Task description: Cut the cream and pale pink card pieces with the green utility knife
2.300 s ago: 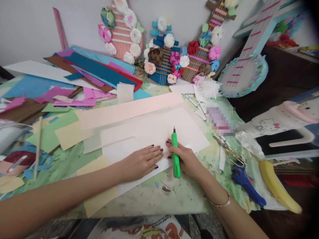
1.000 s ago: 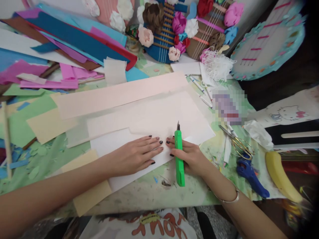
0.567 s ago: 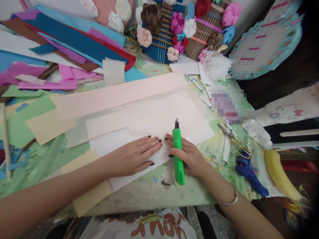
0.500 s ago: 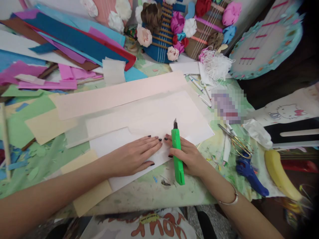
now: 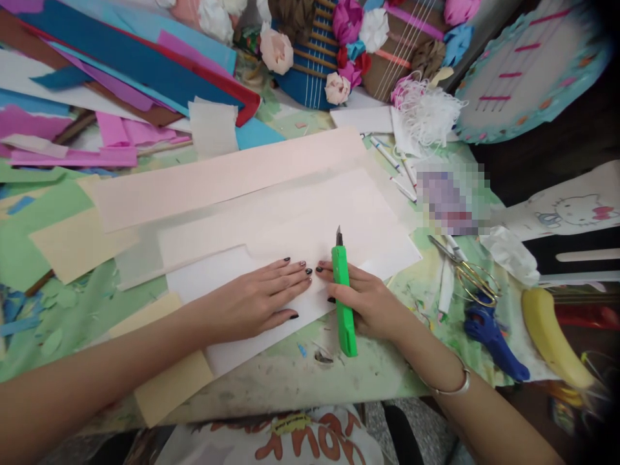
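My left hand (image 5: 264,299) lies flat with fingers stretched out on a white sheet of paper (image 5: 203,278). Close to its fingertips is my right hand (image 5: 365,297), which holds a green utility knife (image 5: 343,303) between thumb and fingers. The knife's blade is out and points away from me, while the right fingertips rest on the paper. Beneath and beyond my hands, pale sheets (image 5: 290,219) overlap, and a long pale pink strip (image 5: 227,177) lies farther back.
Gold-handled scissors (image 5: 477,281), a blue tool (image 5: 494,339) and a yellow banana-shaped object (image 5: 552,339) lie to the right. Coloured paper (image 5: 135,58) is piled at the back left. Guitar-like crafts with paper flowers (image 5: 310,77) stand at the back. Several markers (image 5: 387,155) lie near white string (image 5: 429,119).
The camera view has shifted slightly, so the surroundings sit a little differently in the picture. Both hands and the knife stay in nearly the same place on the paper.
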A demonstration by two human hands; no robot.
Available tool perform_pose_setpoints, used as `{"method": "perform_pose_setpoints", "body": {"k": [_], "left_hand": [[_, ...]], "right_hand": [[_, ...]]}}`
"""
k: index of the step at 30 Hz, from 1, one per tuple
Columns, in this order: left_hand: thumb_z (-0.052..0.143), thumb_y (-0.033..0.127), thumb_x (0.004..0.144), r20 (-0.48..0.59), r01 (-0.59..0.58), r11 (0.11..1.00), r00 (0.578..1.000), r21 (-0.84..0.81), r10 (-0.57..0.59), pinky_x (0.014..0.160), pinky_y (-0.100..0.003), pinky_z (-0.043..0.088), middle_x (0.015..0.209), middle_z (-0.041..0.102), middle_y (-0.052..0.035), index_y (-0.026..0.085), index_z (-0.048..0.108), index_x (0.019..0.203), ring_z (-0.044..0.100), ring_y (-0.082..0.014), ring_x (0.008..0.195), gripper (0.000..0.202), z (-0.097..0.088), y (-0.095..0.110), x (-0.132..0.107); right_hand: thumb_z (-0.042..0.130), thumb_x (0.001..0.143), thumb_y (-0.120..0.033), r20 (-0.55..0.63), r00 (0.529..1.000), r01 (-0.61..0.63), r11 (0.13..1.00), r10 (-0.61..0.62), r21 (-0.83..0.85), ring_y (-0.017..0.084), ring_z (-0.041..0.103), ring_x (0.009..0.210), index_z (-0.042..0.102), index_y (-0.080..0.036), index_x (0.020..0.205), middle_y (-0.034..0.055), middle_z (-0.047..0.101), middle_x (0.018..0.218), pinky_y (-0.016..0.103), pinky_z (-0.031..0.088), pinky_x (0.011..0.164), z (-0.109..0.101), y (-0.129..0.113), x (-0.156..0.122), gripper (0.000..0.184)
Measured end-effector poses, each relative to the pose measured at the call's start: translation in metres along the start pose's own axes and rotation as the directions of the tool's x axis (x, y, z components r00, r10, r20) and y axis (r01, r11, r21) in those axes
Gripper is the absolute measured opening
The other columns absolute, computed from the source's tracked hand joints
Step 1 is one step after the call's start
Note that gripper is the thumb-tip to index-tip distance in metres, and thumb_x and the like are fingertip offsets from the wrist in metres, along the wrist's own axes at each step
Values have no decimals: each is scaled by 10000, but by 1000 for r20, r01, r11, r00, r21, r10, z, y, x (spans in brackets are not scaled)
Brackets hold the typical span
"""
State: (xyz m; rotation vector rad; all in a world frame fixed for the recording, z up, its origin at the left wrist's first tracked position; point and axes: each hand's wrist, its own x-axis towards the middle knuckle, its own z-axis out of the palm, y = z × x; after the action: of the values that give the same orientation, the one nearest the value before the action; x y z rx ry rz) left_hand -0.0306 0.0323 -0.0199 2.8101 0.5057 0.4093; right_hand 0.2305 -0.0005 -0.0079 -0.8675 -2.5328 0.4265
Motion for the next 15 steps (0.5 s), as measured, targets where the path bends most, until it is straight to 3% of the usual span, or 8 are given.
{"method": "perform_pose_setpoints", "body": {"k": [15], "left_hand": [[401, 333, 995, 78, -45, 998, 996, -42, 48, 1158, -437, 286, 1430, 469, -112, 101, 376, 1420, 357, -242, 1379, 485, -9, -9, 2]], "right_hand": [[497, 855, -105, 14, 1000, -21, 998, 20, 63, 254, 480, 1301, 535, -177, 1005, 178, 646, 1220, 450, 492, 1017, -2, 5, 1, 171]]}}
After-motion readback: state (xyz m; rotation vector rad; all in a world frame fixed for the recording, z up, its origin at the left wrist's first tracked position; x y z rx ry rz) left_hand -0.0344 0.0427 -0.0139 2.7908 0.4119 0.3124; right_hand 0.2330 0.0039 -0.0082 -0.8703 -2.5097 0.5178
